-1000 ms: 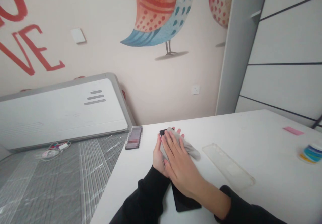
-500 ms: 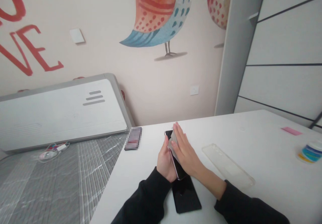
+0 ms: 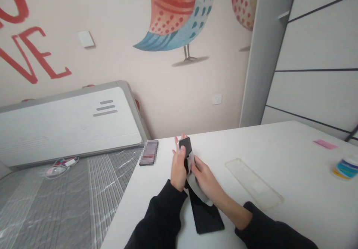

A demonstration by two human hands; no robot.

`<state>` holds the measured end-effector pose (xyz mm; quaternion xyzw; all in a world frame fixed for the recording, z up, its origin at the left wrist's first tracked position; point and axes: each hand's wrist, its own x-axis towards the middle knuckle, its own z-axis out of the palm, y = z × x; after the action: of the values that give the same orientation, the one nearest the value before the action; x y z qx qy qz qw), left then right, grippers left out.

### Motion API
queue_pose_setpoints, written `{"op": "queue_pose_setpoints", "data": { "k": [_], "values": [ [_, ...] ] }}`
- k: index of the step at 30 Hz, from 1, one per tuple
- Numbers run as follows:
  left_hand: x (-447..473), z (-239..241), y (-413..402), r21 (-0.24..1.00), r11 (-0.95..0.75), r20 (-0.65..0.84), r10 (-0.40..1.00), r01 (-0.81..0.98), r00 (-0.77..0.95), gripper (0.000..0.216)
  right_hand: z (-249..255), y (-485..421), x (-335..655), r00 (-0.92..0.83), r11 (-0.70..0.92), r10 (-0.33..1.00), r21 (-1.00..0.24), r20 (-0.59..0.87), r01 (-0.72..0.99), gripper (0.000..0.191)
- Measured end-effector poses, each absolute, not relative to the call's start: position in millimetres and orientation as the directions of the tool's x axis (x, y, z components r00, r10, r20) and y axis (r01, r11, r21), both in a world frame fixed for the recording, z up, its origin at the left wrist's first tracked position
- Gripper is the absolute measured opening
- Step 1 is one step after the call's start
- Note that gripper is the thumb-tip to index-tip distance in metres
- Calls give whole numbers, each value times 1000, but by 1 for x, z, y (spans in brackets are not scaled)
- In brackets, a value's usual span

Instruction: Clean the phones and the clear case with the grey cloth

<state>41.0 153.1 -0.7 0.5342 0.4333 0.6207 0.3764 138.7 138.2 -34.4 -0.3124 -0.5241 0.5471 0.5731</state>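
Note:
A dark smartphone [image 3: 185,142] is held tilted in my left hand [image 3: 178,167], with the thumb along its near side and fingertips showing behind its top. My right hand [image 3: 205,176] is closed on a grey cloth [image 3: 195,188], pressing it against the phone's right edge. Part of the cloth hangs down below the fingers. Under both hands a flat black rectangular object [image 3: 207,215], shaped like a second phone, lies on the white table [image 3: 156,204]. A clear phone case [image 3: 254,183] rests to the right of my right hand.
At the table's far left edge lies a blurred-out rectangular item [image 3: 149,153]. A pink strip [image 3: 326,144] and a white tub with a blue and yellow label [image 3: 346,167] are on the right. Left of the table is a bed with a grey striped cover [image 3: 69,204].
My right hand has gone from lying flat over the phone to gripping the cloth at its edge. The phone has shifted slightly left and turned, and the cloth now hangs lower.

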Motion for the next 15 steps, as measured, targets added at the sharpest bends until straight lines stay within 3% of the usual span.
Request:
{"op": "queue_pose_setpoints", "data": {
  "k": [3,8,11,15],
  "values": [
    [28,0,163,917,-388,400,889,95,-225,51,-27,137,148,-229,82,955,-913,187,-401,50],
    [24,-10,169,852,-465,522,793,239,-315,70,-18,128,148,-337,-177,940,-775,49,-607,47],
    [32,-19,165,782,-485,588,782,391,-208,70,-17,123,144,-350,-259,937,-695,-11,-671,48],
    [49,-27,148,788,-448,499,867,423,-11,78,-17,121,143,-408,-357,911,-595,-52,-720,54]
  ]
}}
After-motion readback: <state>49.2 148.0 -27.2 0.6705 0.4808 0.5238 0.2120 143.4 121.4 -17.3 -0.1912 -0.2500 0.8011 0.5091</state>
